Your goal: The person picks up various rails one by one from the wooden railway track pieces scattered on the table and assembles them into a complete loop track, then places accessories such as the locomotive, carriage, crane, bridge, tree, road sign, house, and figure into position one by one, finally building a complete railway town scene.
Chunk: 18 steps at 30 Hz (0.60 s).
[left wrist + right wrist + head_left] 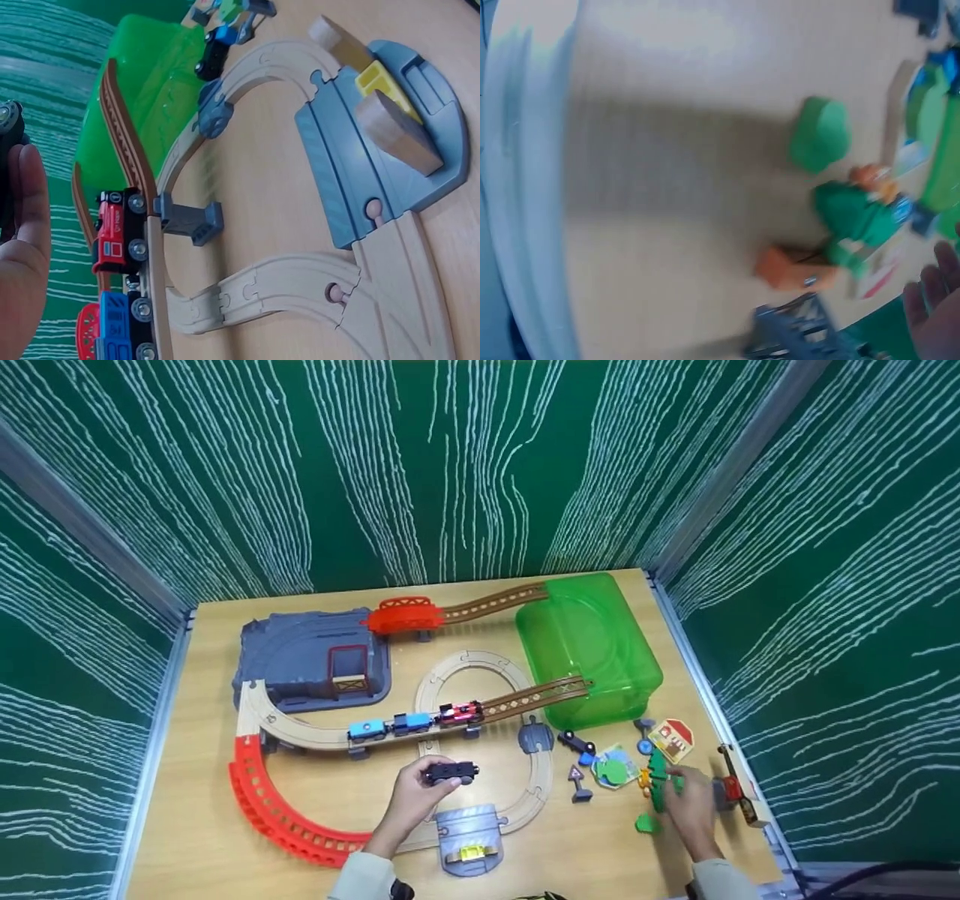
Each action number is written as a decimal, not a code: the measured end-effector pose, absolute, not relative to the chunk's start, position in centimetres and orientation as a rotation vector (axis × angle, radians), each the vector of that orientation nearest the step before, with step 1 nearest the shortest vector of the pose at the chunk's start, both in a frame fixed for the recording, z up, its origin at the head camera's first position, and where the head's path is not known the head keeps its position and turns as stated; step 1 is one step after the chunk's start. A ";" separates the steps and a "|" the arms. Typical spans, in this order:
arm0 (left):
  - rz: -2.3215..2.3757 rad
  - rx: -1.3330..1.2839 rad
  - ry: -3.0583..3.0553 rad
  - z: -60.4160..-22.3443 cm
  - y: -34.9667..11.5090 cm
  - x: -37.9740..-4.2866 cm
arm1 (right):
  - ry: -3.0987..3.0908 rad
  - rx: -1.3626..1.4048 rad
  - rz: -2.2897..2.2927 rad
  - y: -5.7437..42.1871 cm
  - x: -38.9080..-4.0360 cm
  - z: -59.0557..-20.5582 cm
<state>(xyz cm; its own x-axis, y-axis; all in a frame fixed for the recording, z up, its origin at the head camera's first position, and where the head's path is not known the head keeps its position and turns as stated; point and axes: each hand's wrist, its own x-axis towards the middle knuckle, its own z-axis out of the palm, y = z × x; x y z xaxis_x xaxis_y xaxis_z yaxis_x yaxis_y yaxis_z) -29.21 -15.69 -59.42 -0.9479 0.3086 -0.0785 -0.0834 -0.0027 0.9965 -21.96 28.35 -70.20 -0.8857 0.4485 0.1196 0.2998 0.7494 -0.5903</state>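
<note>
My left hand [411,795] pinches a black toy train car [459,772] above the wooden track loop. At the left edge of the left wrist view, only part of that car [9,124] shows beside the thumb. Over on the right, my right hand [691,804] hovers by green toy trees [658,780] and a small orange figure [644,781]. Its fingers [934,285] look loosely extended in the blurred right wrist view, with nothing visible in them. Another green piece [646,823] lies nearer me. A red engine [460,712] with two blue cars [412,723] stands on the raised track.
A green bin [592,660] props brown ramps at the back right. A grey tunnel base [300,645], red bridge [406,616] and red curved track [281,817] line the left. Near my left forearm sits a grey crossing [471,825]. A crane-like toy [742,791] stands by the right edge.
</note>
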 end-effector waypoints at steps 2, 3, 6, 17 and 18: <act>2.043 0.237 2.002 -59.3 -15.7 -29.2 | -2.728 -0.754 0.766 29.1 -21.6 -70.6; 2.049 0.239 2.001 -59.2 -15.7 -29.2 | -2.757 -0.839 0.724 29.4 -21.4 -70.7; 2.064 0.246 1.998 -59.0 -15.8 -29.3 | -2.883 -1.061 0.627 30.2 -20.9 -71.3; 2.087 0.254 1.999 -58.3 -16.2 -29.5 | -3.015 -1.285 0.715 31.3 -20.8 -73.2; 2.089 0.255 2.001 -58.2 -16.2 -29.5 | -3.004 -1.284 0.715 31.3 -20.9 -73.3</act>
<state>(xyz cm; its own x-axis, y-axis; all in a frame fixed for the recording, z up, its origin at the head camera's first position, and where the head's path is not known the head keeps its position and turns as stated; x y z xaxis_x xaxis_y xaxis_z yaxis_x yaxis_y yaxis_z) -29.52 -16.23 -58.24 -0.9567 0.2885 -0.0376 -0.0501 -0.0359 0.9981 -20.85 31.28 -73.29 -0.6879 0.6396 -0.3430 0.7255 0.6179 -0.3029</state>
